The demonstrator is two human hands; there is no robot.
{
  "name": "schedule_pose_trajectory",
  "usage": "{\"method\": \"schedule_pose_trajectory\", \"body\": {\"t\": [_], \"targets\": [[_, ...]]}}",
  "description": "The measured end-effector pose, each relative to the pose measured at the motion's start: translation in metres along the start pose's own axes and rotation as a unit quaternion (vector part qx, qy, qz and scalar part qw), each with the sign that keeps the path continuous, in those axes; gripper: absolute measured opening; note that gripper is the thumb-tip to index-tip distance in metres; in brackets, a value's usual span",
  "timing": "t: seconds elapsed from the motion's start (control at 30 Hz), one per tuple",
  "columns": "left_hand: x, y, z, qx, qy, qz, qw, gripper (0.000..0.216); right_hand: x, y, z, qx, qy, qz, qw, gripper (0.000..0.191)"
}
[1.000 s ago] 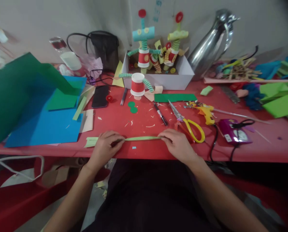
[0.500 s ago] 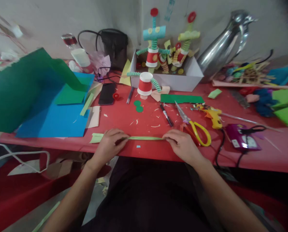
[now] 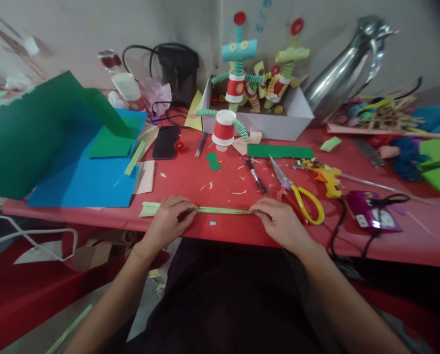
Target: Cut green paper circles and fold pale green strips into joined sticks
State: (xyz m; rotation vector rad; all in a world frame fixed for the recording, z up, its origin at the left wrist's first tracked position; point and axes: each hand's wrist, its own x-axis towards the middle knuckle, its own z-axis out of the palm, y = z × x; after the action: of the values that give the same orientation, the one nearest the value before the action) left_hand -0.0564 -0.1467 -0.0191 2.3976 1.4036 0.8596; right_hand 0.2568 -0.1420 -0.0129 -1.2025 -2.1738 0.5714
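A narrow folded strip of light green paper [image 3: 223,210] stretches left to right near the front edge of the red table [image 3: 190,179]. My left hand [image 3: 172,216] pinches its left end, and my right hand [image 3: 275,219] pinches the other end. The fingertips hide both ends. A pale green paper piece [image 3: 149,209] lies just left of my left hand. Beyond the strip are two green paper discs [image 3: 213,162], a black marker [image 3: 256,176] and a red and white paper cup [image 3: 224,129] with coiled paper arms. Yellow-handled scissors [image 3: 297,191] lie beside my right hand.
A yellow glue gun [image 3: 325,178] and a purple corded box [image 3: 371,211] lie at the right. Blue and green sheets [image 3: 79,184] cover the left. Behind stand a white box [image 3: 267,125] with paper-cup figures and a metal jug [image 3: 338,69]. A phone [image 3: 165,142] lies left of centre.
The view has shifted slightly, so the table things appear a little further right. Both hands keep their pinch on the paper strip, with almost no movement.
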Motion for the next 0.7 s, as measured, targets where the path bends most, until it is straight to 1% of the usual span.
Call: {"method": "schedule_pose_trajectory", "body": {"t": [0.3, 0.37, 0.43, 0.5, 0.57, 0.63, 0.7], "targets": [[0.000, 0.002, 0.002, -0.001, 0.021, -0.012, 1.000, 0.010, 0.002, -0.003, 0.002, -0.003, -0.004, 0.008, 1.000, 0.024], [0.000, 0.001, 0.002, 0.000, 0.022, -0.015, 1.000, 0.010, 0.002, -0.006, 0.000, -0.006, 0.007, 0.016, 1.000, 0.023], [0.000, 0.002, 0.003, -0.002, 0.023, -0.024, 0.999, 0.011, 0.000, -0.005, -0.005, -0.019, 0.031, 0.031, 0.999, 0.024], [-0.001, 0.003, 0.002, -0.013, 0.021, -0.043, 0.999, 0.012, -0.005, 0.000, -0.014, -0.069, 0.065, 0.054, 0.994, 0.029], [-0.001, 0.005, 0.000, -0.038, 0.017, -0.067, 0.997, 0.014, -0.013, 0.011, -0.023, -0.155, 0.089, 0.088, 0.980, 0.035], [0.000, 0.008, -0.002, -0.072, 0.018, -0.097, 0.993, 0.015, -0.022, 0.024, -0.030, -0.230, 0.085, 0.125, 0.961, 0.039], [0.001, 0.011, -0.004, -0.104, 0.026, -0.131, 0.986, 0.015, -0.029, 0.034, -0.035, -0.263, 0.071, 0.146, 0.951, 0.042]]}}
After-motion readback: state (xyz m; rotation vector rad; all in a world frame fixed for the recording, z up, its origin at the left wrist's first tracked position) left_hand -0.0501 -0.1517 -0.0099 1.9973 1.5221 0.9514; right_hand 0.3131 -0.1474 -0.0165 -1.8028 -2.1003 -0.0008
